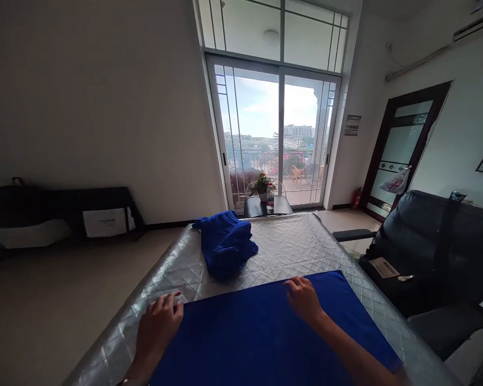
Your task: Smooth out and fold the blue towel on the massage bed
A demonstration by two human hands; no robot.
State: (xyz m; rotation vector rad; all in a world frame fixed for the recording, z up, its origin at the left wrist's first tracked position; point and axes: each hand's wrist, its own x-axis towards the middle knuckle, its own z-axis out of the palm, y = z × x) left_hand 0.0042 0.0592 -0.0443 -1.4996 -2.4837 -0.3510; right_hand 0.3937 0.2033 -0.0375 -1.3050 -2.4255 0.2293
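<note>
A blue cloth (249,338) lies spread flat on the silver quilted cover (290,241) in front of me. My left hand (159,324) is at the cloth's far left corner, fingers bent and thumb apart, with no fabric visible between them. Over the far edge, right of its middle, is my right hand (304,297); its fingers are loosely bent and spread, and its fingertips are near or touching the edge. Farther back on the cover, towards the left, a second blue cloth (227,244) sits in a crumpled heap.
A small dark table (282,205) with a potted plant (261,185) and a water bottle (270,197) stands beyond the cover. To the right is a black armchair (446,241) with a paper on it. Black bags (100,198) line the left wall. Sliding glass doors (253,128) are behind.
</note>
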